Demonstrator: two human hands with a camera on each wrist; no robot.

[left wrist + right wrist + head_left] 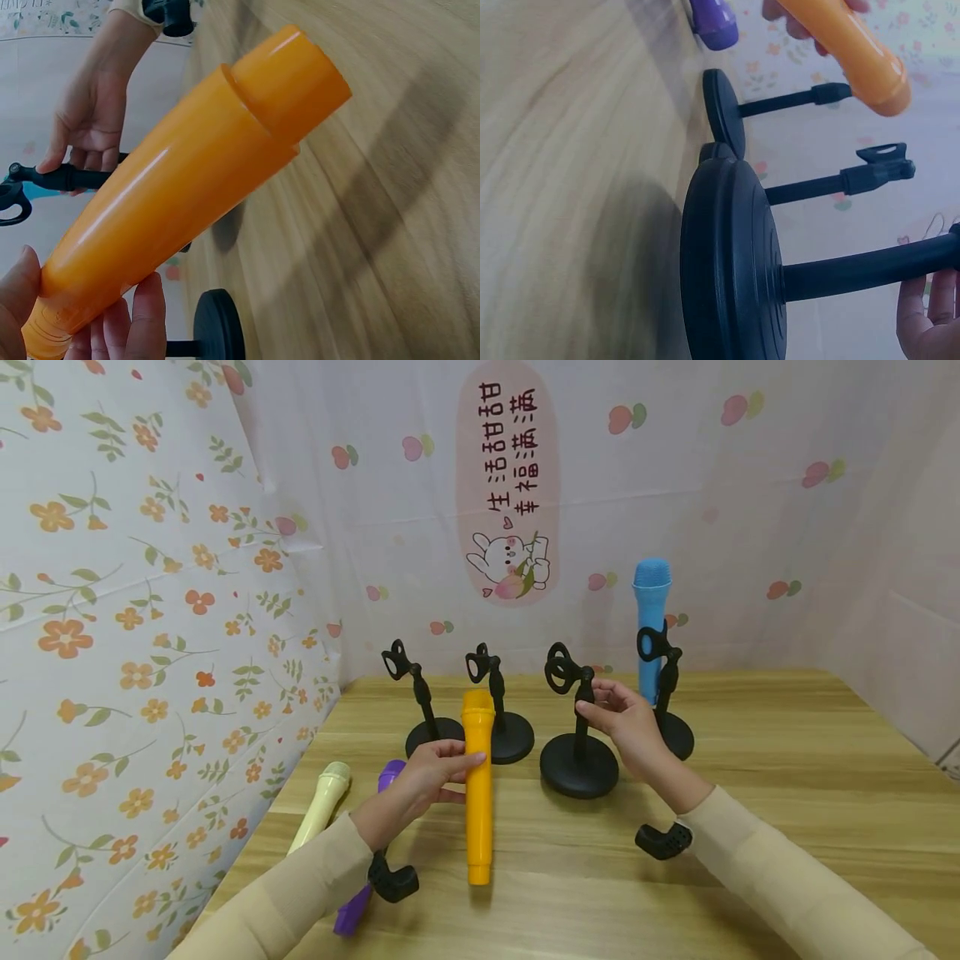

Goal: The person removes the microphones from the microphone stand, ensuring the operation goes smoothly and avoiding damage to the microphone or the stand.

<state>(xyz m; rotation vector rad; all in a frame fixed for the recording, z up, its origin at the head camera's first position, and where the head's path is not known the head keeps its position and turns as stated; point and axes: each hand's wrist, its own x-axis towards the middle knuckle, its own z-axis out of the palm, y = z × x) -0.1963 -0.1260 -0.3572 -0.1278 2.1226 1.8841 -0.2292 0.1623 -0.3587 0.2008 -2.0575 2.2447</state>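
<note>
Orange handheld microphone (478, 810) up over the wood-grain table (570, 885), gripped in left hand (435, 775). Rest, going left to right: cream mic (322, 802), purple mic (352, 914) partly hidden, two black desktop stands (435, 729), third stand (579, 768) with right hand (630, 731) pinching its stem, blue mic (652, 593) upright at the fourth stand (678, 735).

A cream microphone (334, 777) lies near the left edge of the counter (787, 760), a purple microphone (390, 772) just to its right. Toward the far edge, left of the middle, are two black stands (513, 741). Right of the middle by that edge, a blue microphone (652, 597) is upright at the clip of another stand (679, 739). Flowered cloth (135, 635) hangs along the left edge; behind the far edge, a pale curtain (675, 485) bears Chinese writing (492, 435) above a drawn rabbit (501, 556).
</note>
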